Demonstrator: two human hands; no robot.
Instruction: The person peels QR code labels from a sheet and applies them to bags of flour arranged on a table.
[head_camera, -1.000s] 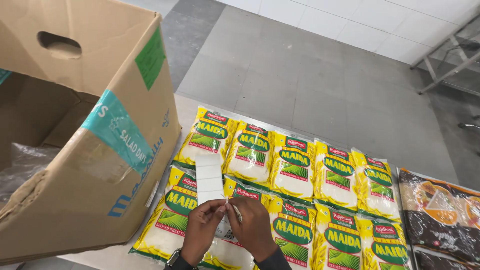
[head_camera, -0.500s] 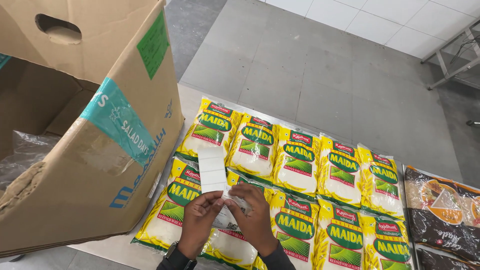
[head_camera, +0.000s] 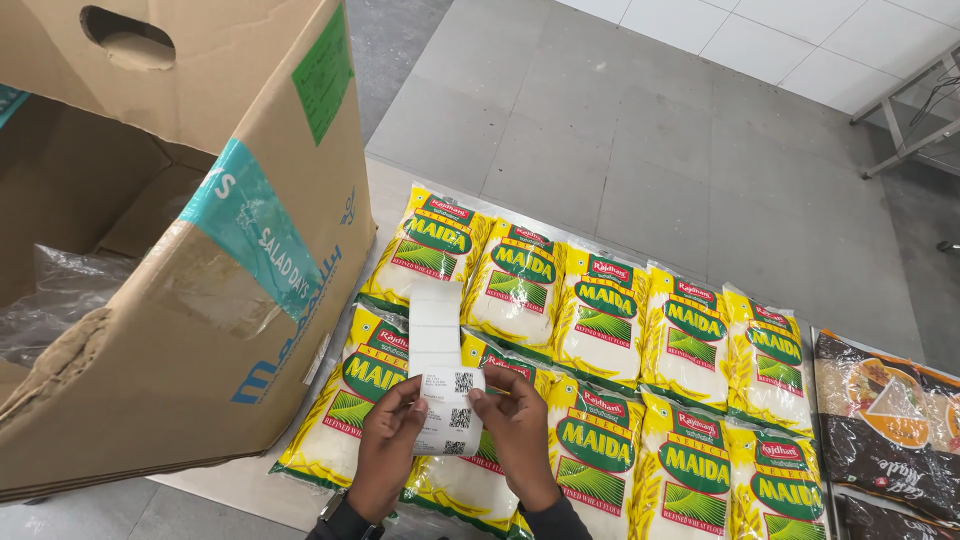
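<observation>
holding: a white label strip (head_camera: 440, 365) is pinched between both hands above the yellow flour packets.
left hand (head_camera: 385, 445): thumb and fingers are closed on the left edge of the strip's lower part; a dark wristband is seen at the wrist.
right hand (head_camera: 518, 440): thumb and fingers are closed on the right edge of the same lower part, level with the left hand.
label strip: it is held upright, its lower labels carrying small square printed codes, its upper part blank and rising above the fingertips. it is kept clear of the packets below.
flour packets (head_camera: 600, 315): yellow and green bags are laid flat in two rows on a pale table (head_camera: 240, 480), edges touching or overlapping; the near row lies directly under the hands.
cardboard box (head_camera: 180, 230): a large brown box stands at the left, just beside the packets, with a teal tape band, a green sticker and clear plastic inside its open side.
dark packets (head_camera: 885, 410): brown bags are laid at the right end of the rows.
floor (head_camera: 620, 130): grey and white tiles are seen beyond the table.
</observation>
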